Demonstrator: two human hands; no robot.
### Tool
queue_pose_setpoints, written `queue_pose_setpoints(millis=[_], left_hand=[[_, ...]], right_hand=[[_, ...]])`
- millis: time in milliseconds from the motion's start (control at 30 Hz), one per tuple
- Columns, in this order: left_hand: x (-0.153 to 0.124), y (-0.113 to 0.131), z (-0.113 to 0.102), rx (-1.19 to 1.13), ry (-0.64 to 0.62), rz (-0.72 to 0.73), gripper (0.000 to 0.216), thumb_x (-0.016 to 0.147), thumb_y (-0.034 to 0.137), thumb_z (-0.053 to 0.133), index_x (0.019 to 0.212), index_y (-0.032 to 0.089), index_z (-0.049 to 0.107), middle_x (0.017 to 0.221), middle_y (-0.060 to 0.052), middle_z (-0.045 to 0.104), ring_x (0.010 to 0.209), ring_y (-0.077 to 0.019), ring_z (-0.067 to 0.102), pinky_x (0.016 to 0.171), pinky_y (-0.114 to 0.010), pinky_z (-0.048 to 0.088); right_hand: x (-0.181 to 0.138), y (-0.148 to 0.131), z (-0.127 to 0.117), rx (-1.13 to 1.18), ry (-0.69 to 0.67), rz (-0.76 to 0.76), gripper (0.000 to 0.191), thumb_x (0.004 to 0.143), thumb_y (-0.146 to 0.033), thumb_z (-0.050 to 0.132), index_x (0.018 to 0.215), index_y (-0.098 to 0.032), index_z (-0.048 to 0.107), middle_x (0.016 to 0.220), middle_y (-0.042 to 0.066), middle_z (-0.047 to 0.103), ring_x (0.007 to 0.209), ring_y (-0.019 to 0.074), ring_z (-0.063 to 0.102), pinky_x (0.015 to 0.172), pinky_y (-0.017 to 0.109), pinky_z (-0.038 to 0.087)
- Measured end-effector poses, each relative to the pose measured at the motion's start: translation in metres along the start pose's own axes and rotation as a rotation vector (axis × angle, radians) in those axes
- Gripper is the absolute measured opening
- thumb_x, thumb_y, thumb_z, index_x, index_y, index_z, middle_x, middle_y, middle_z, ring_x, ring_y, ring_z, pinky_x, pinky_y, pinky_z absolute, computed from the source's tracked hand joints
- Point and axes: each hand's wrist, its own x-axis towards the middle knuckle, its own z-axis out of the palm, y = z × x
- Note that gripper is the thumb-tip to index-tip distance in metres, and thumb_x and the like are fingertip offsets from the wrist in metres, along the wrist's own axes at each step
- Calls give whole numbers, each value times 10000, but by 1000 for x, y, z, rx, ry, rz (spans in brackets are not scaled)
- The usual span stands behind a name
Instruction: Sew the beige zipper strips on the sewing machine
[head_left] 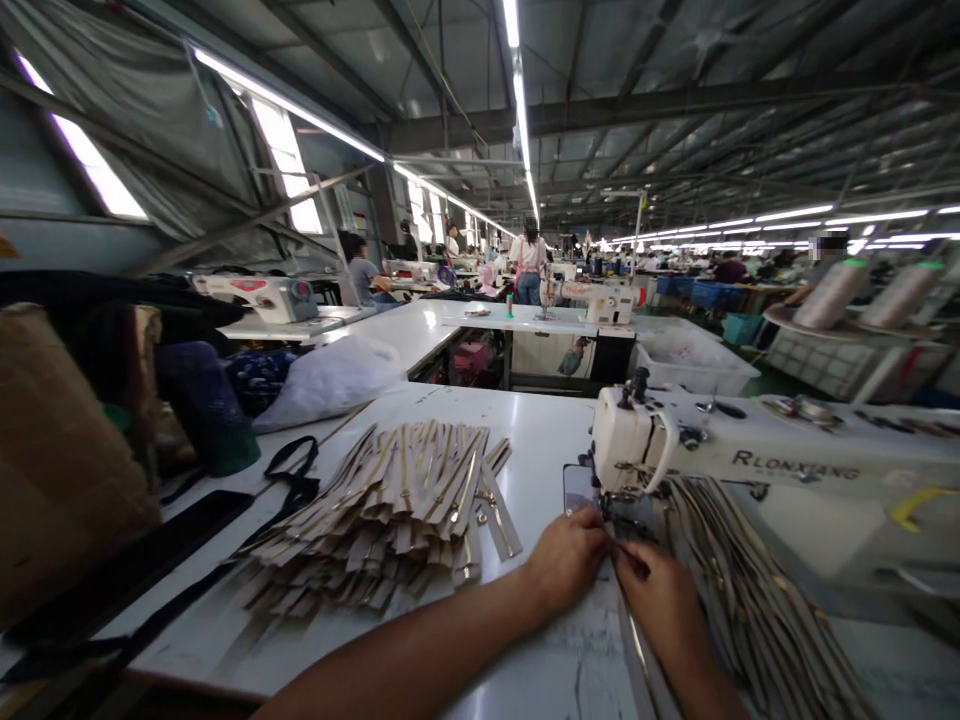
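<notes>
Both of my hands meet just in front of the needle area of a white sewing machine (pixel 637 440). My left hand (pixel 571 560) has its fingers closed near the presser foot; what they pinch is too small to make out. My right hand (pixel 660 590) pinches the upper end of a beige zipper (pixel 636 640) with gold teeth, which runs down toward the front table edge. A large pile of beige zippers (pixel 405 490) lies on the table left of my hands. More zippers (pixel 742 580) hang in a long bundle beneath the machine arm, right of my right hand.
The white table (pixel 536 430) carries black straps (pixel 296 480) at left. Beyond them are a brown cardboard box (pixel 67 470) and a white plastic bag (pixel 330 380). Thread cones (pixel 832 295) stand at right. Another sewing machine (pixel 600 300) and a standing person (pixel 529 262) are ahead.
</notes>
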Motion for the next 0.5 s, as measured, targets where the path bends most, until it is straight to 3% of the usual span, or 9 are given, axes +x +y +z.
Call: queue_pose_setpoints(millis=[233,500], left_hand=[[1,-1,-9,135,-96,128,318,961,184,425,1241,199,574,1074,-76,631,1004,-215,574,901,-329,485],[4,-6,-5,60,-64,134,292,944,174,456,1182,225,617,1085,-69,605,1022,-211,555,921,-326,474]], right_hand=[[1,2,0,-23,-10,2,281,857,-281,484,851,-174,743,808,93,746,702,204,691,680,292,517],[2,1,-1,-67,-11,-31,288,871,-251,469,868,-174,746,826,95,742,717,199,687,706,292,517]])
